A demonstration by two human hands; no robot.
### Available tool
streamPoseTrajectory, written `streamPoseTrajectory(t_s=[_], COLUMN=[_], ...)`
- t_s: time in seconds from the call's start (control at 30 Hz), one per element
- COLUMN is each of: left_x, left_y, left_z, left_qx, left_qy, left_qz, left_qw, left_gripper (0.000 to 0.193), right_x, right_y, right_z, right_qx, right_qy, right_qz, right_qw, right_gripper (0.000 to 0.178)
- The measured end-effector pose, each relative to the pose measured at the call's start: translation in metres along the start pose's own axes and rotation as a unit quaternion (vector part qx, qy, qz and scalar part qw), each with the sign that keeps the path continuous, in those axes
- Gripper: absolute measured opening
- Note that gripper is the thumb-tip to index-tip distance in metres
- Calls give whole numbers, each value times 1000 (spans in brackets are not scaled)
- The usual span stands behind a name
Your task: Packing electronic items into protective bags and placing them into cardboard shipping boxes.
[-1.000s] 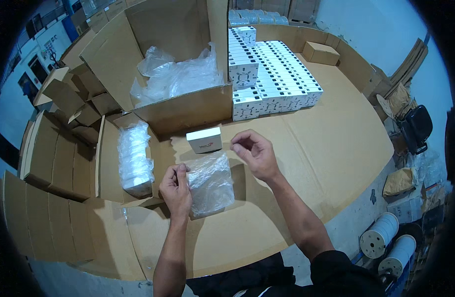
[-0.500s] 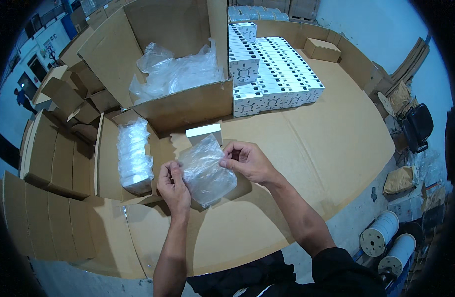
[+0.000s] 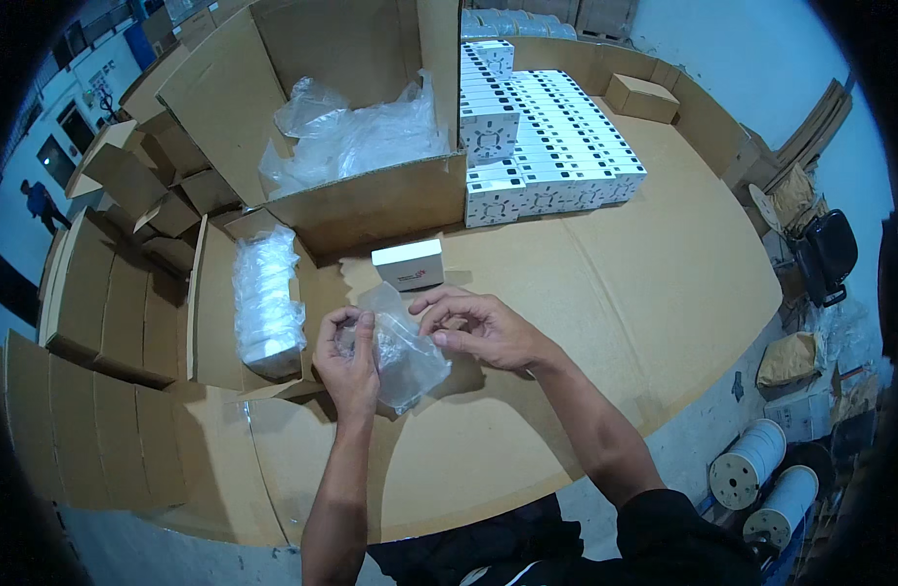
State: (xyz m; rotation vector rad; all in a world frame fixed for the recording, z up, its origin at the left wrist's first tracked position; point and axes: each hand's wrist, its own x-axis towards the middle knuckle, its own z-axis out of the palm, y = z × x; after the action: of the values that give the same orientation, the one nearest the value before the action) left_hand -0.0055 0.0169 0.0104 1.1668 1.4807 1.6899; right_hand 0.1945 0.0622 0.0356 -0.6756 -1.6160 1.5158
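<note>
The white box (image 3: pixel 409 268) lies beyond the plastic bag (image 3: pixel 408 371) pinched by the left hand (image 3: pixel 348 363), long axis crosswise, nearer the right hand (image 3: pixel 490 332), whose grip cannot be determined.

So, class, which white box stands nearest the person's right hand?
The lone white box, standing just beyond the clear plastic bag; the patterned white boxes are stacked farther back, and the plastic-wrapped ones sit in the open carton at left.

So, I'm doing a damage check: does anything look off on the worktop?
Mildly: the cardboard just left of the white box has a jagged edge, perhaps torn, rather than a straight one. Nothing looks spilled.
</note>
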Motion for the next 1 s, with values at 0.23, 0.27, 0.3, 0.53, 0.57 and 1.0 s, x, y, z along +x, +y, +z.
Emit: streamPoseTrajectory(t_s=[0.23, 0.27, 0.3, 0.53, 0.57, 1.0], left_x=[3, 3, 3, 4, 4, 0], left_y=[-12, -11, -8, -3, -4, -9], left_z=[-2, -2, -2, -2, -2, 5], left_qx=[-5, -5, -26, -56, -56, -69], left_qy=[18, 19, 16, 4, 4, 2], left_qz=[32, 32, 7, -55, -55, -35], left_qw=[999, 999, 1000, 997, 997, 997], left_gripper=[16, 16, 16, 18, 18, 19], right_x=[-2, -1, -1, 0, 1, 2], right_y=[-6, -8, -11, 3, 6, 18], right_z=[-3, -2, -1, 10, 11, 25], right_qx=[12, 12, -22, -100, -100, -19], right_qy=[-119, -119, -114, -76, -76, -2], right_qz=[116, 116, 126, 55, 55, 79], right_qw=[986, 986, 985, 991, 991, 997], right_gripper=[24, 24, 25, 28, 28, 28])
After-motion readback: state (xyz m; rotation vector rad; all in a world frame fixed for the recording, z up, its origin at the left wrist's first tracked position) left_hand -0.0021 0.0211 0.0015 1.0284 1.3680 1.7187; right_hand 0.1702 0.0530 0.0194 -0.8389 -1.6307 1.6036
